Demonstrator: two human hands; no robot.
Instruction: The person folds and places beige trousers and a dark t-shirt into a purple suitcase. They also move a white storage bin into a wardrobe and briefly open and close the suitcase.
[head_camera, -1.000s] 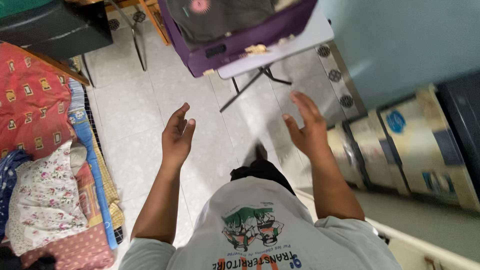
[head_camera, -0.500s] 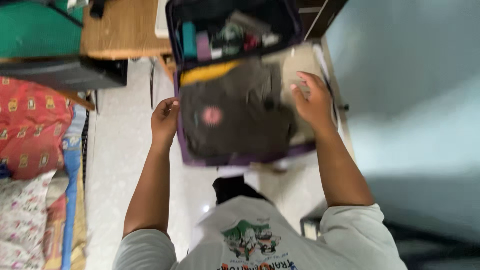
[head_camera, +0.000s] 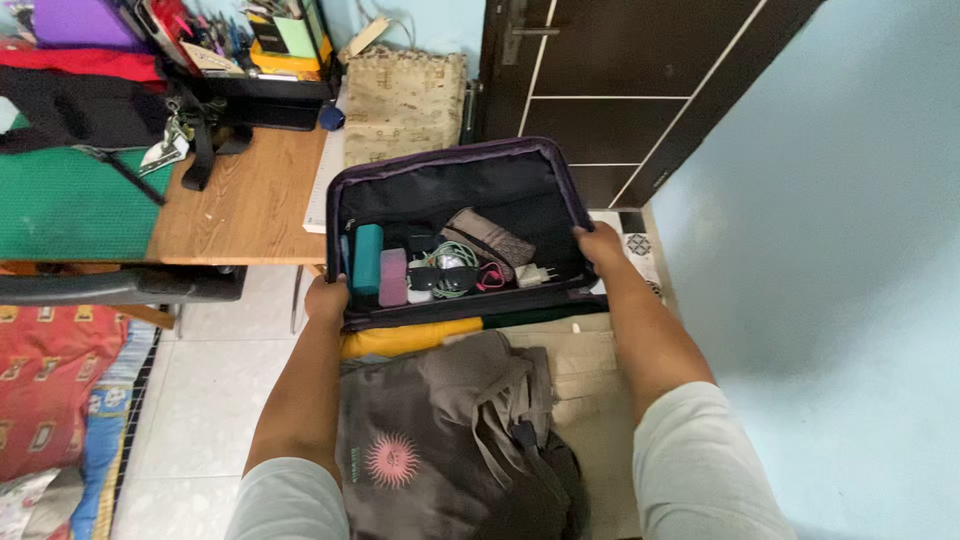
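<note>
While the purple suitcase (head_camera: 450, 180) is lying open in front of the wooden desk (head_camera: 245, 205), the person is gripping its raised lid with both hands: the left hand (head_camera: 327, 298) is clasping the left edge and the right hand (head_camera: 602, 247) is clasping the right. Folded clothes are filling the lower half, with a grey garment (head_camera: 440, 430) lying on top and small pouches (head_camera: 430, 262) sitting in the lid

The person's left hand (head_camera: 327, 297) and right hand (head_camera: 601, 246) are gripping the side edges of a purple suitcase lid (head_camera: 450, 175), which is standing open. Small pouches (head_camera: 380, 265) and cables (head_camera: 455, 270) are sitting in its pocket. A grey folded garment (head_camera: 440, 430) is lying below in the case.
</note>
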